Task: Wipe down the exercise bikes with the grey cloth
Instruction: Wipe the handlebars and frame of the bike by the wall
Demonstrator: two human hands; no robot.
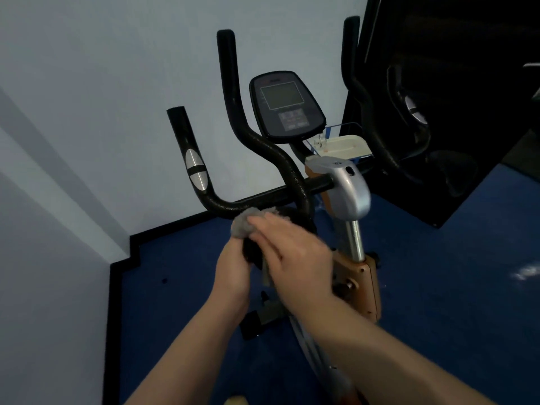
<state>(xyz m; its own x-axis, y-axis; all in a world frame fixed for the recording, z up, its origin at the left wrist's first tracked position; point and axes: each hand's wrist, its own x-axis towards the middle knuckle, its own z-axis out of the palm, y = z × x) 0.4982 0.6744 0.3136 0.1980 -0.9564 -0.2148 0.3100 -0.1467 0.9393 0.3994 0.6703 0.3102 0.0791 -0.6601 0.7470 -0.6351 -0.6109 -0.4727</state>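
Note:
An exercise bike (347,188) with black foam handlebars (257,147), a dark console (286,106) and an orange and silver frame stands in front of me. The grey cloth (245,222) is bunched against the lower end of the handlebar, just under the crossbar. My right hand (295,255) presses on the cloth, fingers blurred. My left hand (230,273) is closed around the black handlebar end below the cloth, and a strip of cloth hangs between the two hands.
A pale wall is close on the left, meeting the blue floor (187,287) at a black skirting. A white tray (344,146) sits behind the bike. A dark panel (453,97) on the right reflects the handlebars.

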